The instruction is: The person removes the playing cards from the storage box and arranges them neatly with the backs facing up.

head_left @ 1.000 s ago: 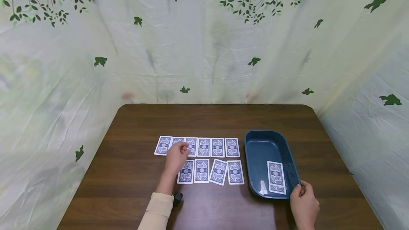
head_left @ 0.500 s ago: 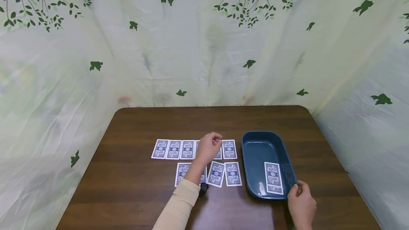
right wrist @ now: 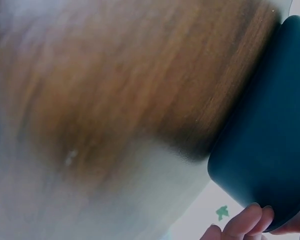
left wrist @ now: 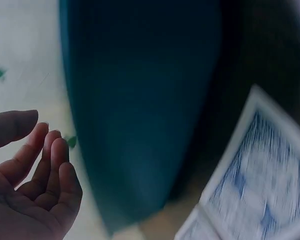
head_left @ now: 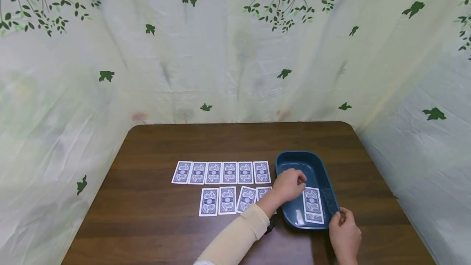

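Observation:
My left hand (head_left: pixel 290 184) hovers over the left side of a dark blue tray (head_left: pixel 294 158). In the left wrist view its fingers (left wrist: pixel 60 175) are loosely bent, the thumb is apart from them, and nothing is held. Right beside the hand, blue-and-white playing cards (head_left: pixel 313 201) lie face down and overlapping inside the tray. My right hand (head_left: pixel 345 234) pinches the tray's near right corner, its fingertips curled at the rim in the right wrist view.
Left of the tray, a far row of face-down playing cards (head_left: pixel 229 173) runs across the brown wooden table (head_left: pixel 154 232). A nearer row (head_left: pixel 209 202) lies below it, partly hidden by my left forearm. A leaf-printed curtain (head_left: pixel 235 52) encloses the table.
My left hand has swept right, from above the left part of the card rows to over the tray. My right hand stays at the tray's corner; the view has shifted slightly.

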Action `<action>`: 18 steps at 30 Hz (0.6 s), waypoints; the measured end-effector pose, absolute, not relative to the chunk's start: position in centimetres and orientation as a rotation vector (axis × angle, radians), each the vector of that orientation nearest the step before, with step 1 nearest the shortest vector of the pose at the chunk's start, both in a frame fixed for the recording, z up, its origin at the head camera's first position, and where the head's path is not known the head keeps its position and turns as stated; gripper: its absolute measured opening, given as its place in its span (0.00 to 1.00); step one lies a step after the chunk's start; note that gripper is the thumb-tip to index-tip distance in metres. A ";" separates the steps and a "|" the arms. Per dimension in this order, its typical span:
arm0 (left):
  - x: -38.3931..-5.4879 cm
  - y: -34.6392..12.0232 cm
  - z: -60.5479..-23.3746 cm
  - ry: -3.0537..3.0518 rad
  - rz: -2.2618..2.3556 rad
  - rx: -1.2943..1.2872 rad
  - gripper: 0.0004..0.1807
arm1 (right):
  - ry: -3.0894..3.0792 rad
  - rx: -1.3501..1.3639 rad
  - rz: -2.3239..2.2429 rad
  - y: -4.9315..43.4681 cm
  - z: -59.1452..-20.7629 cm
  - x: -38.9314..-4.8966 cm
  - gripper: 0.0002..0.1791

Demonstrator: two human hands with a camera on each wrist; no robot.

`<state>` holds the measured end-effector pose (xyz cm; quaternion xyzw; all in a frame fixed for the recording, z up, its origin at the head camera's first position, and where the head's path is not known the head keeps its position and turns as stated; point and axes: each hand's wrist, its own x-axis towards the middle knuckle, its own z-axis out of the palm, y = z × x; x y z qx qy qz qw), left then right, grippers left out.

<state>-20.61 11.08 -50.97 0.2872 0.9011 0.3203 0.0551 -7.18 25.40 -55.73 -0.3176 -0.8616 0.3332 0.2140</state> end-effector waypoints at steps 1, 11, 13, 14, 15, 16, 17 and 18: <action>-20.6 11.8 -51.4 2.728 0.939 0.877 0.07 | -2.387 -0.881 0.922 25.4 -55.7 -7.2 0.15; -20.9 14.3 -54.9 2.731 0.695 0.803 0.14 | -2.407 -0.901 0.935 25.3 -56.0 -7.3 0.16; -21.0 14.4 -55.0 2.725 0.675 0.793 0.18 | -2.397 -0.890 0.927 25.4 -56.0 -7.3 0.16; -21.0 14.5 -55.1 2.719 0.665 0.781 0.21 | -2.396 -0.887 0.924 25.4 -55.9 -7.3 0.16; -21.0 14.6 -55.1 2.715 0.655 0.769 0.24 | -2.391 -0.881 0.922 25.4 -55.9 -7.3 0.15; -21.0 14.7 -55.2 2.712 0.645 0.757 0.27 | -2.391 -0.879 0.918 25.5 -55.9 -7.3 0.15; -21.0 14.9 -55.3 2.712 0.623 0.750 0.30 | -2.393 -0.878 0.916 25.5 -55.9 -7.3 0.15; -21.0 15.0 -55.4 2.711 0.610 0.746 0.33 | -2.392 -0.877 0.914 25.6 -55.9 -7.3 0.15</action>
